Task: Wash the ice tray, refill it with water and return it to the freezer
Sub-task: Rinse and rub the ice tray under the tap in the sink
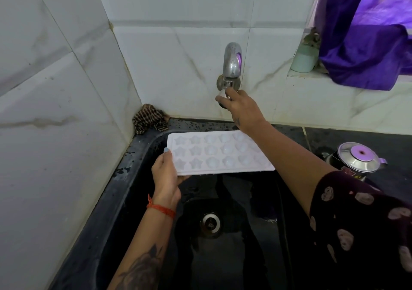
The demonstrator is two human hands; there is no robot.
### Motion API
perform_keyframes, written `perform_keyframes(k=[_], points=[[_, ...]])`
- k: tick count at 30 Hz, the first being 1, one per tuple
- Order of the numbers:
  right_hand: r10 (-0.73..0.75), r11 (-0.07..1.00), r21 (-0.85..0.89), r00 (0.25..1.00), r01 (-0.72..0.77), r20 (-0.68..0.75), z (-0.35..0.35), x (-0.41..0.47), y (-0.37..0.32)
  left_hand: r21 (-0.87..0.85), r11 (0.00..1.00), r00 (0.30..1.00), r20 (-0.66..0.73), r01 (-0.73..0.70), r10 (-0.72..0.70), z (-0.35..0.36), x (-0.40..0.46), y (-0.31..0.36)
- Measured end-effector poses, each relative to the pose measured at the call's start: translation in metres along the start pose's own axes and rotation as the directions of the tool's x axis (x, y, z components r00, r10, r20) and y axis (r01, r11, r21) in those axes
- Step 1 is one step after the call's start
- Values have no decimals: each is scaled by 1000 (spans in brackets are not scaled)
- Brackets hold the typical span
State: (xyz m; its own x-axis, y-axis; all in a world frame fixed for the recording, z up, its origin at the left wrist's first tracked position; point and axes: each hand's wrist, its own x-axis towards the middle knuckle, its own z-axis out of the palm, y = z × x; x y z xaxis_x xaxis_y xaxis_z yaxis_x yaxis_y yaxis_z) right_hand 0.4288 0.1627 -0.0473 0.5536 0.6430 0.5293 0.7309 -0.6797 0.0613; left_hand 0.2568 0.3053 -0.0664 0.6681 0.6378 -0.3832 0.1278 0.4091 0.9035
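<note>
A white ice tray (214, 153) with star and round moulds hovers level over the black sink (138, 178). My left hand (166, 173) grips its left end, thumb on top. My right hand (242, 108) reaches up to the wall and its fingers curl round the knob of the chrome tap (231, 61). My right forearm crosses over the tray's right end and hides that corner. No water is visible from the spout.
The sink's drain (210, 222) lies below the tray. A crumpled patterned cloth (149, 120) sits in the back left corner. A steel kettle (356, 160) stands on the dark counter at right. A pale green cup (304, 58) and purple fabric (365, 44) occupy the window ledge.
</note>
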Motion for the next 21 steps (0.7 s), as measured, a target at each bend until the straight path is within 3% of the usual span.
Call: perform_keyframes(k=[10,16,21], points=[[15,999,41,1000,-14,-13,-5,-6,3,4,1000,1000,1,-5,5,-1,3,-1],[78,994,66,988,-87,131,-8,-6,6,-10,1000,1000,-9,-9,9,-1,2,-2],[136,965,211,985,-156,108,-4,-15,5,7,1000,1000,-26,12,-12,-5,7,-5]])
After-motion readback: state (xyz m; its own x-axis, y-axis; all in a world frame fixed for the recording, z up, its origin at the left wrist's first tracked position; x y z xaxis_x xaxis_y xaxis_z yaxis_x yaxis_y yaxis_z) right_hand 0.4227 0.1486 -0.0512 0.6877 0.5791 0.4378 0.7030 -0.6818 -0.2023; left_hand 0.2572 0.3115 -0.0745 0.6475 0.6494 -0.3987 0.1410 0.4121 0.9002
